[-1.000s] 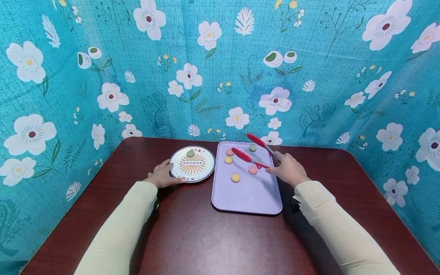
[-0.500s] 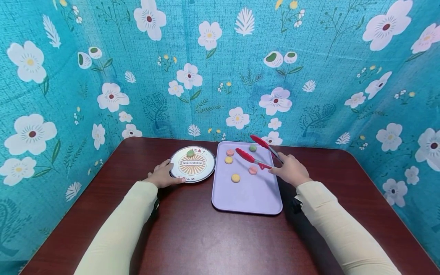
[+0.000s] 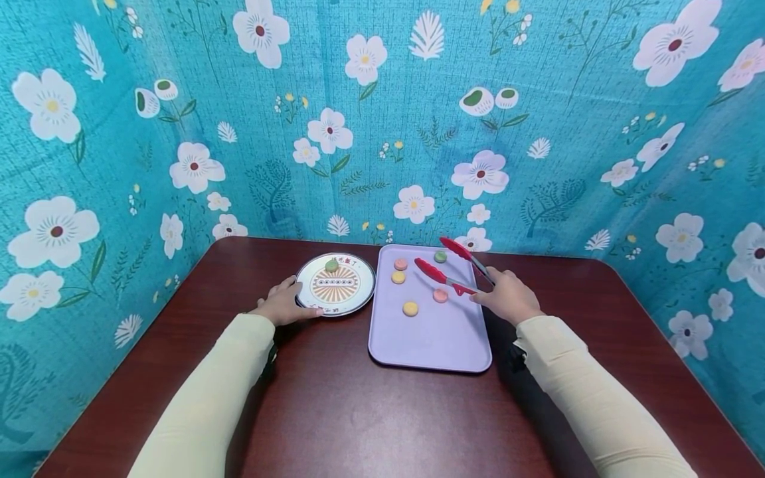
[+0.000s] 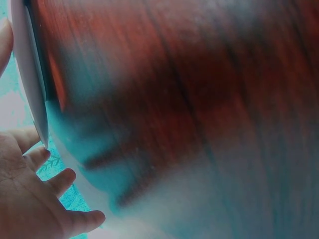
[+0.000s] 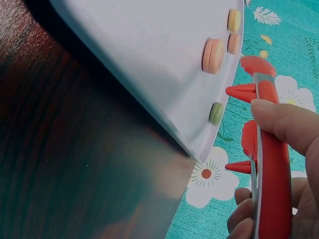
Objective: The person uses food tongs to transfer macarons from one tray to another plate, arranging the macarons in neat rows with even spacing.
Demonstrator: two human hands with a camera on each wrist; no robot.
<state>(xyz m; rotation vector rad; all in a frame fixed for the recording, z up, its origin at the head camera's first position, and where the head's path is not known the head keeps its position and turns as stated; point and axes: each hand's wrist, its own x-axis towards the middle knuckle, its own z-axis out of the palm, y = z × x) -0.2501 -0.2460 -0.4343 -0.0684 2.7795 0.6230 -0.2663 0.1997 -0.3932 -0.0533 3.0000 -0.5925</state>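
Head: curtain [image 3: 382, 106] behind table [image 3: 382, 425], plate [image 3: 336, 295] beside tray [image 3: 430, 342].

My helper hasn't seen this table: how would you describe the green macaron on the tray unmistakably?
On the dark table, find the lilac tray right of the white plate. Near the tray's far edge lies the green macaron, the only one on the tray that isn't pink or yellow.

- At 4 o'clock, the right hand [image 5: 309, 142] is gripping red tongs [image 5: 274, 179], their arms standing apart.
- Toward 12, a pale tray [image 5: 144, 55] is holding a yellow macaron [image 5: 234, 21] and two pink macarons [image 5: 213, 57] at 1, a green macaron [image 5: 216, 114] at 3.
- The dark surface [image 5: 75, 164] is filling 8 o'clock.
- Floral cloth [image 5: 202, 224] is showing from 2 to 5.
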